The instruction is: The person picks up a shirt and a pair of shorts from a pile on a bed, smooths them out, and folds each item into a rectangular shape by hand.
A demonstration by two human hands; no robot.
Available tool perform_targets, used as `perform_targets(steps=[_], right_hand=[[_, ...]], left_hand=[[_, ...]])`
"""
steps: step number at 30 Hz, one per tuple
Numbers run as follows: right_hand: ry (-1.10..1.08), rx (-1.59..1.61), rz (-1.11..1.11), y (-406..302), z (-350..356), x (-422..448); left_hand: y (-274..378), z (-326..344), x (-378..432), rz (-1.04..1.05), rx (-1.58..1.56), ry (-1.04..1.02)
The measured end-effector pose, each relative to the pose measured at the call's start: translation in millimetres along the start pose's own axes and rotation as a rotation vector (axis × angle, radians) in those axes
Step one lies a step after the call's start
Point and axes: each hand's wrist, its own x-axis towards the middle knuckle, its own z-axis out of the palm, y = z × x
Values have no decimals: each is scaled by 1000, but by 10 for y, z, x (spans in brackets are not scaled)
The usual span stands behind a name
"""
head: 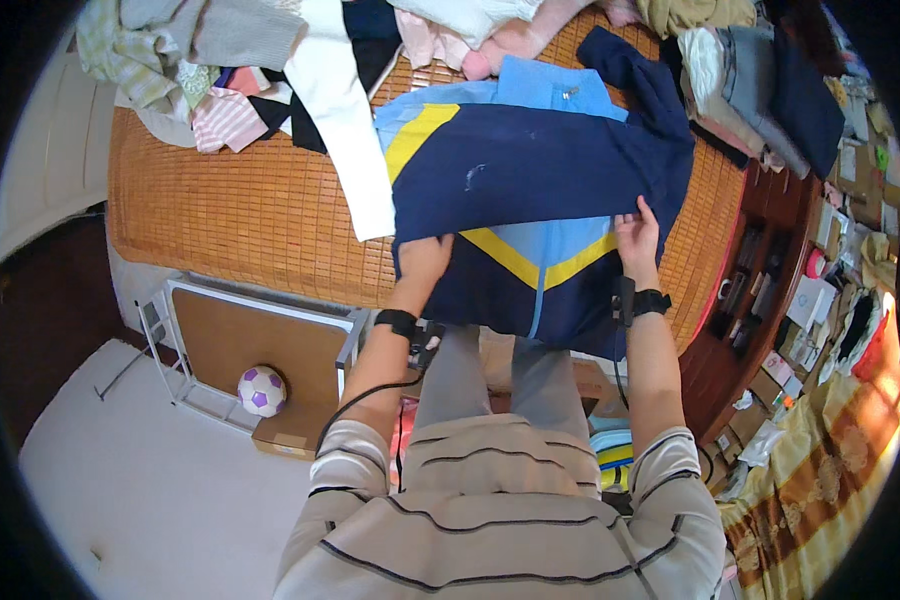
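A navy, light blue and yellow zip jacket (525,165) lies front up on a bamboo mat (255,202). One navy sleeve stretches across its chest, below the light blue collar; the other sleeve bends up at the upper right. My left hand (424,259) is at the cuff end of the crossing sleeve, its fingers partly hidden and seemingly gripping the fabric. My right hand (637,234) touches the lower edge of that sleeve near the jacket's right side, fingers extended; whether it pinches the cloth is unclear. A white sleeve or trouser leg (345,127) lies just left of the jacket.
Piled clothes (232,45) line the mat's far side. Folded garments (757,90) are stacked at upper right, beside a dark red wooden cabinet (765,262). A folded metal-framed table (247,337) and a white-and-purple ball (262,391) are at lower left.
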Motion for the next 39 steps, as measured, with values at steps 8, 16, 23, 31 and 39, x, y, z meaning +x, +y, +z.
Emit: perform_targets(steps=[8,16,23,31,39], right_hand=[[-169,58,71,-136,-271,-199],[58,-1528,-236,-459,-855,51],[-194,-1777,-1264,-892,-289,20],[-134,-1731,-800,-1100,-163,474],[-105,-1695,-718,-1322,-608,916]], left_hand=[[-155,41,-64,166,129,94],[154,88,-73,-149,218,-321],[585,316,-456,78,198,-92],[879,463,-683,-47,321,-282],[897,292,-518,-121,296,-562]])
